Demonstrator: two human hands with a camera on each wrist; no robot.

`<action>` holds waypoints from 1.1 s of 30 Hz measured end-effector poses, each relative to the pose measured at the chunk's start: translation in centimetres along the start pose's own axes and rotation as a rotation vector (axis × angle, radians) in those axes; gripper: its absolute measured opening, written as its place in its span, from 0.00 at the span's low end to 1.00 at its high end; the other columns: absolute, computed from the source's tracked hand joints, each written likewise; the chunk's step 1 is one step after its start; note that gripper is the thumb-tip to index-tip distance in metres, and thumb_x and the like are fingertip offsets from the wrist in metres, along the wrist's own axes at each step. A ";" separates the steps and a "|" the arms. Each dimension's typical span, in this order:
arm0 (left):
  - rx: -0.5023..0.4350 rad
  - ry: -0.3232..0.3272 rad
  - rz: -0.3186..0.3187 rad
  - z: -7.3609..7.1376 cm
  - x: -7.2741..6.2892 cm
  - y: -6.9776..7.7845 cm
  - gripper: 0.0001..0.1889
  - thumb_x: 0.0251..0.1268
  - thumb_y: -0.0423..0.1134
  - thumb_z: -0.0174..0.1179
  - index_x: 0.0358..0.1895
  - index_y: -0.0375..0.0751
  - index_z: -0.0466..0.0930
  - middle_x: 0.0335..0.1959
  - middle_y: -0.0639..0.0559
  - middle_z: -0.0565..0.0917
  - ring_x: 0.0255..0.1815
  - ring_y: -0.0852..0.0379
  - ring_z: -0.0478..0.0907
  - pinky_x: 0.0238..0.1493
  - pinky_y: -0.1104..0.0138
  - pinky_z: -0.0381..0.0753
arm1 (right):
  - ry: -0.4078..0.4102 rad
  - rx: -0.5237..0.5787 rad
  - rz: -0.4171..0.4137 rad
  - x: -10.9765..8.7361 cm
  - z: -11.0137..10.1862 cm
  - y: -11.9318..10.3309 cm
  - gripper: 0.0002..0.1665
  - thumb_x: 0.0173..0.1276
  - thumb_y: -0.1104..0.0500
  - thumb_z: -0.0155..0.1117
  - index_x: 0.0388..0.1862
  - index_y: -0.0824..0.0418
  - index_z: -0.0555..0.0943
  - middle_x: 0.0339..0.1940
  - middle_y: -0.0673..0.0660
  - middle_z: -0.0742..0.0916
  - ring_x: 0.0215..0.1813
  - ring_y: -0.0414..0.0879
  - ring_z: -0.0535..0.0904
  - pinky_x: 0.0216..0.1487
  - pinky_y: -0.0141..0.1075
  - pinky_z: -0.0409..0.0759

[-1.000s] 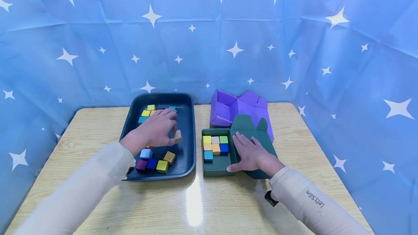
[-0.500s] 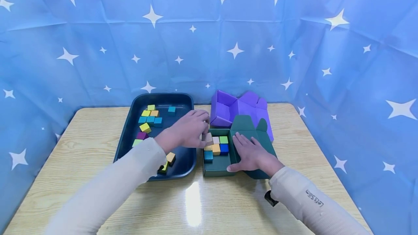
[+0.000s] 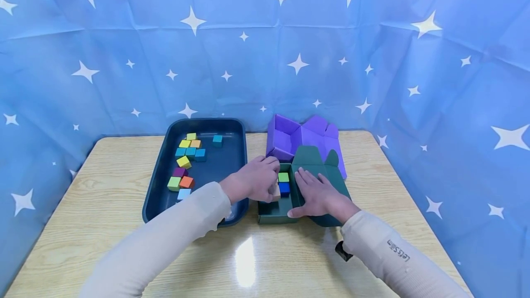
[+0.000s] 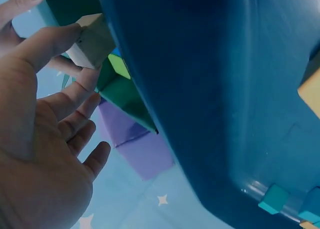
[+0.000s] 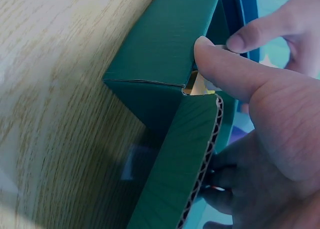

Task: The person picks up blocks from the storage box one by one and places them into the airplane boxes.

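At left on the bench (image 3: 198,263), the dark tray (image 3: 225,169) holds loose blocks (image 3: 183,162) of several colours; a sleeve (image 3: 182,224) hides its near end. Next, the left hand (image 3: 256,180) reaches past the tray's rim, its grip pinching a pale wooden block (image 4: 94,41) over the green box (image 3: 278,219). The step looks like placing this block; the next move seems to call for seating it squarely, then releasing. Inside, a light green block (image 3: 283,177) and a blue block (image 3: 284,189) show; the hand covers the box's left part. Behind stands the open purple box (image 3: 285,139). Rightmost, the right hand (image 3: 319,197) rests on the green lid (image 3: 308,154), fingers extended, grasping nothing.
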State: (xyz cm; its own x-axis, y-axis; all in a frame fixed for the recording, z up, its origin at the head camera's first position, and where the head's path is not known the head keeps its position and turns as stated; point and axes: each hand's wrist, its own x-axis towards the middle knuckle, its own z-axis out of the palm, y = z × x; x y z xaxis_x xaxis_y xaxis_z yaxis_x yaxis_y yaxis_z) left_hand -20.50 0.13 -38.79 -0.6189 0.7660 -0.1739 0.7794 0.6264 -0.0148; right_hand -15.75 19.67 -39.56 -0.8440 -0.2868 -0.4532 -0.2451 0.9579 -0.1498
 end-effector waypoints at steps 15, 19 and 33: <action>0.094 -0.045 0.003 1.6 1.2 1.1 0.23 0.57 0.60 0.64 0.50 0.50 0.84 0.59 0.55 0.77 0.63 0.55 0.65 0.72 0.59 0.65 | -0.009 -0.003 0.002 0.0 0.0 -0.2 0.66 0.57 0.30 0.65 0.79 0.64 0.45 0.82 0.62 0.49 0.82 0.59 0.44 0.78 0.61 0.41; 0.128 -0.045 0.000 1.9 1.3 1.0 0.24 0.57 0.60 0.65 0.51 0.51 0.84 0.59 0.55 0.77 0.64 0.54 0.65 0.72 0.59 0.65 | -0.007 -0.007 0.000 0.0 0.0 -0.2 0.66 0.57 0.30 0.65 0.79 0.63 0.45 0.82 0.62 0.49 0.82 0.59 0.44 0.78 0.61 0.41; 0.186 -0.047 -0.022 2.6 1.8 1.2 0.22 0.59 0.59 0.63 0.52 0.51 0.84 0.59 0.54 0.77 0.61 0.54 0.66 0.72 0.59 0.66 | 0.005 -0.011 -0.001 0.0 0.2 -0.1 0.66 0.57 0.30 0.65 0.79 0.64 0.46 0.81 0.62 0.50 0.82 0.59 0.45 0.78 0.61 0.43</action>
State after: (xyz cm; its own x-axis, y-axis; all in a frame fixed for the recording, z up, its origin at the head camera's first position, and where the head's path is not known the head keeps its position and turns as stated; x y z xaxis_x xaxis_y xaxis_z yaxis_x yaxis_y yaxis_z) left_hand -20.48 1.88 -41.64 -0.6343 0.7418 -0.2177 0.7729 0.6023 -0.1998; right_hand -15.66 19.59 -39.69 -0.8461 -0.2879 -0.4487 -0.2514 0.9577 -0.1403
